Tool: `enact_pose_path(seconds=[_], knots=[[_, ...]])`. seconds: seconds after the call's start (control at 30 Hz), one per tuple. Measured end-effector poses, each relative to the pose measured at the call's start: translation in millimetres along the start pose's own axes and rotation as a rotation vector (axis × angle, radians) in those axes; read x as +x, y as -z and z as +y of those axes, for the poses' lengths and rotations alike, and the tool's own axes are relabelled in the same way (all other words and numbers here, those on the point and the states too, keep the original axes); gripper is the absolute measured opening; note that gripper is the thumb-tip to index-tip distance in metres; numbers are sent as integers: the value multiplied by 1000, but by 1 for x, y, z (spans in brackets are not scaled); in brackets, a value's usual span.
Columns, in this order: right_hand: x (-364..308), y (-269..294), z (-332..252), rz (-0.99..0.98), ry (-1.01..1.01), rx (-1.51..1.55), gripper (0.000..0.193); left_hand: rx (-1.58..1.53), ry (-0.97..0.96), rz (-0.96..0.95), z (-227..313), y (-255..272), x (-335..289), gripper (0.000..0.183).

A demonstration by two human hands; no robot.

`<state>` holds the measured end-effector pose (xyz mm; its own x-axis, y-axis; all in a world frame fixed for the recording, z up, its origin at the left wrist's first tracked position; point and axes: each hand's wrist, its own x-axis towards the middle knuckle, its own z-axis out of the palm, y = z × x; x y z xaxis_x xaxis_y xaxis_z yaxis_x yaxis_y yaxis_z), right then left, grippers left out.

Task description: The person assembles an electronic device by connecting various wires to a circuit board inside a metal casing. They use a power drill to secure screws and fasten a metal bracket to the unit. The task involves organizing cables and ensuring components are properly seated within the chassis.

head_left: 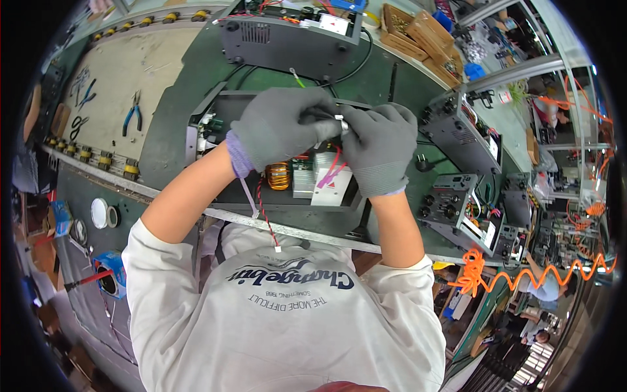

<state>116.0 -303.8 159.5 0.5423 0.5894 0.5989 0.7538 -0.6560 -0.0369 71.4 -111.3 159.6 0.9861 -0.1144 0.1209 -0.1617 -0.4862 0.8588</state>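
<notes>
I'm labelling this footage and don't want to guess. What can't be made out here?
- White part, head view: partly hidden by the left hand and right hand; full shape unclear.
- Chassis interior, head view: partly covered by both hands.
- Rear unit, head view: far side cut off by the upper edge.
- Pieces in the brown box, head view: too small to tell apart.

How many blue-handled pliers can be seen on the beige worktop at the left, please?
2. The larger pliers lie nearer the left hand; the smaller pliers lie farther left, above the black scissors in the picture. The dim edge could hide others.
</notes>
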Motion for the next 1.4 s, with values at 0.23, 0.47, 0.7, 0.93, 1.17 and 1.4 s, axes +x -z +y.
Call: enact_pose_path(seconds=[0.23,0.47,0.7,0.93,1.17,1.4], knots=[[2,3,-1,-43,22,51,29,150,-121,113,-8,-7,0,25],[-1,0,6,-26,49,139,21,136,-18,48,-5,-1,4,23],[8,8,1,-146,25,95,8,322,-117,612,-17,2,4,19],[13,9,-2,-383,174,-149,8,712,249,166,-23,9,6,19],[16,3,-7,-429,311,-319,15,700,276,108,-16,11,11,20],[23,1,-8,-423,282,-220,12,698,259,149,-21,9,10,22]])
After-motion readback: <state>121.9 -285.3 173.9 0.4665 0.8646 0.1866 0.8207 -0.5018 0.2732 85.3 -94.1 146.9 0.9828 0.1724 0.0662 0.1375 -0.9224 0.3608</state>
